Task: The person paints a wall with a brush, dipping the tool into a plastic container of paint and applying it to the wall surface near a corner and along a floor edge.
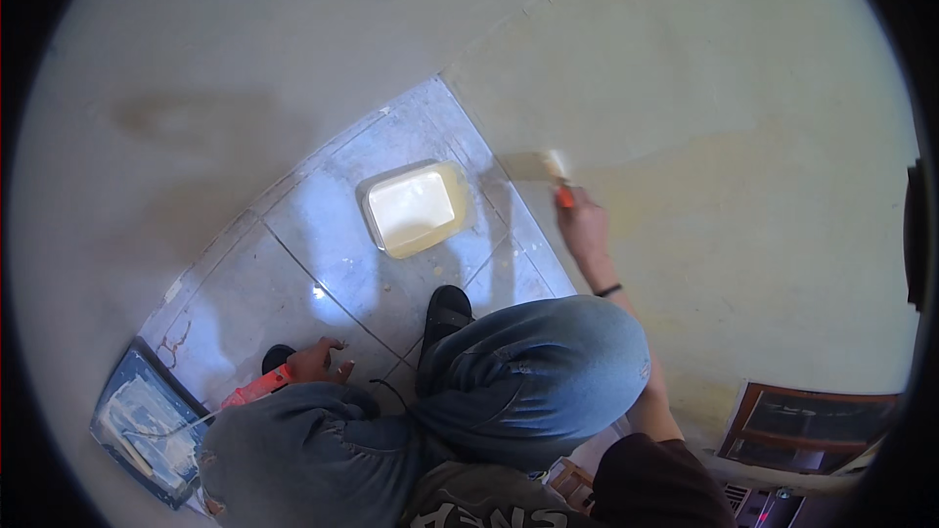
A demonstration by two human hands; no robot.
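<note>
My right hand [583,231] is closed around a paintbrush [557,169] with an orange-red handle. The bristles are against or close to the pale wall [697,88], low down beside the floor's edge. My left hand [323,363] hangs between my knees with its fingers apart and nothing in them; a red band or sleeve [257,386] is around the wrist. On the tiled floor ahead of my feet stands a rectangular plastic tub [414,209] holding cream-coloured paint.
A blue paint tray [150,429] smeared with white lies at the lower left, with a roller in or on it. Walls meet at a corner beyond the tub. A brown-framed window or door [807,425] shows at the lower right. My sandalled foot [449,312] is near the tub.
</note>
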